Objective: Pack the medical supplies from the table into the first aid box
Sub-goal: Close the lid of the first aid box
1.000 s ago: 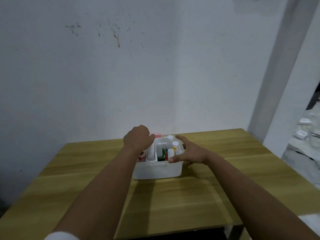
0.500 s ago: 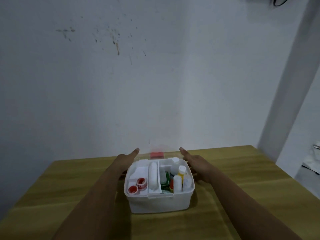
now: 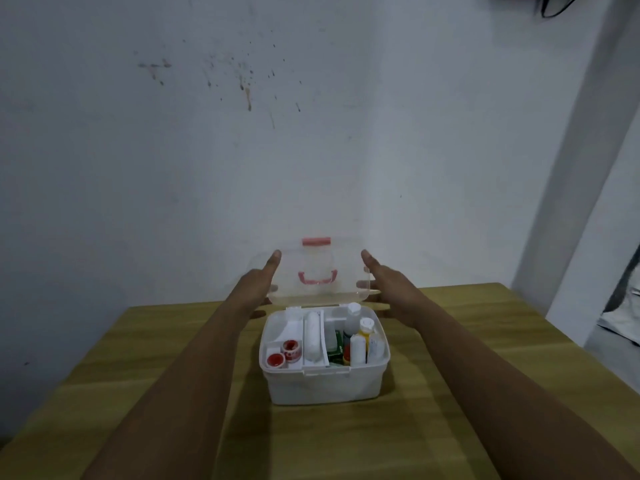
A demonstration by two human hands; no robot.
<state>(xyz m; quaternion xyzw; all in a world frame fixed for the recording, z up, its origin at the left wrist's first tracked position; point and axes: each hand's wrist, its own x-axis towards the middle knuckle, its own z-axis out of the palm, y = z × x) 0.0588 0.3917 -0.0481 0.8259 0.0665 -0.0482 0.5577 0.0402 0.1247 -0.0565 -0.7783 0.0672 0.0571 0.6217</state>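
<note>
A white first aid box [image 3: 325,386] stands open on the wooden table [image 3: 173,393]. Its tray holds two red tape rolls [image 3: 284,353] and a white bandage roll [image 3: 311,336]; white bottles [image 3: 358,336] and a green pack stand in the right half. Behind the box a clear lid [image 3: 315,275] with a pink handle and latch is upright in the air. My left hand [image 3: 261,282] grips the lid's left edge and my right hand [image 3: 381,282] grips its right edge.
A stained white wall rises right behind the table. A pillar stands at the right, with pale clutter on the floor beyond it. The table's right edge lies near the pillar.
My hands left the box, went behind it and took the clear lid by its sides. The lid has risen upright above the box's back edge.
</note>
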